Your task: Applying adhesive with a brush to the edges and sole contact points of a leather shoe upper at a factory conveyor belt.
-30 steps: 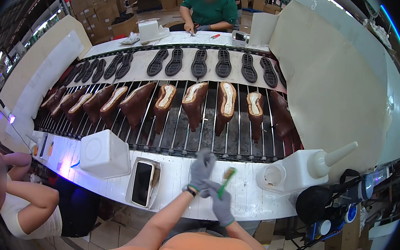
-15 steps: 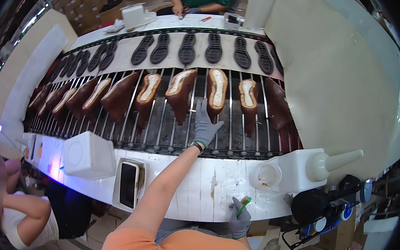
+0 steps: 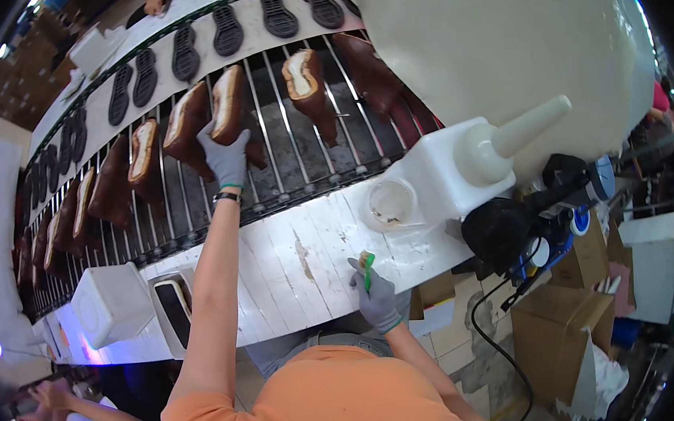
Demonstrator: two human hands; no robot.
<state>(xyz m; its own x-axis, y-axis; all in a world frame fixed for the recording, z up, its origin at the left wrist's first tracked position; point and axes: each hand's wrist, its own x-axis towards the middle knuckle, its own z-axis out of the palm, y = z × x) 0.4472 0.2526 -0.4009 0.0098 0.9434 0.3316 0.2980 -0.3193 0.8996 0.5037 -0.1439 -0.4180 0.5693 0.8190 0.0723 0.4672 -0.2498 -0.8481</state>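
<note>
My gloved left hand [image 3: 225,157] reaches over the rod conveyor and grips the near end of a brown shoe upper [image 3: 224,104]. This upper lies with its pale sole side facing up. My gloved right hand [image 3: 379,301] is closed around a small green-handled brush [image 3: 368,271], bristles up, over the near edge of the white table [image 3: 267,273]. To the left of my left hand lies another brown upper [image 3: 187,121], and to the right one more upper [image 3: 304,79] rests on the rods.
Dark shoe soles [image 3: 228,31] lie in a row along the conveyor's far strip. A white bottle with a long spout [image 3: 457,169] lies beside a clear cup [image 3: 391,203]. At left are a white container [image 3: 111,303] and a phone [image 3: 172,304]. Another person's hand [image 3: 154,6] is across the conveyor.
My view has turned to the right. My left hand has gone from reaching beside the uppers to gripping one. The brush remains in my right hand, over the table's near edge.
</note>
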